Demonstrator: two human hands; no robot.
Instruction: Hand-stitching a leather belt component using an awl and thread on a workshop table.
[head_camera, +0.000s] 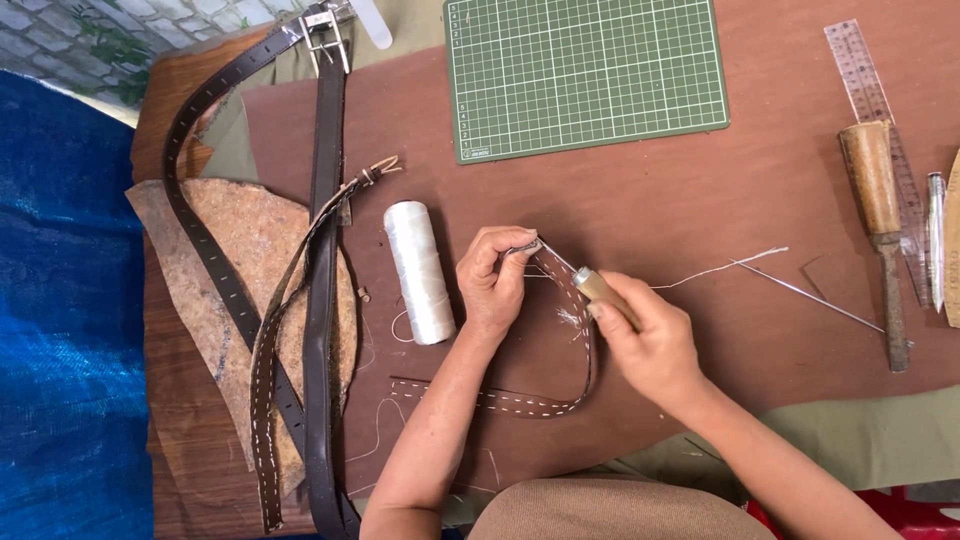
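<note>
Fingers of the left hand (495, 280) pinch the strap (578, 330); the right hand (650, 345) grips an awl (597, 287), whose tip could slip into the near fingers.

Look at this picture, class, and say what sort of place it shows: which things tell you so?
Probably a leatherworker's bench. The left hand pinches a stitched leather strap while the right hand works a wooden-handled awl into it. A spool of white thread and a green cutting mat lie nearby.

Bare forearms, no sleeves, no rings or watch, tan trousers on lap (610, 512)
</note>
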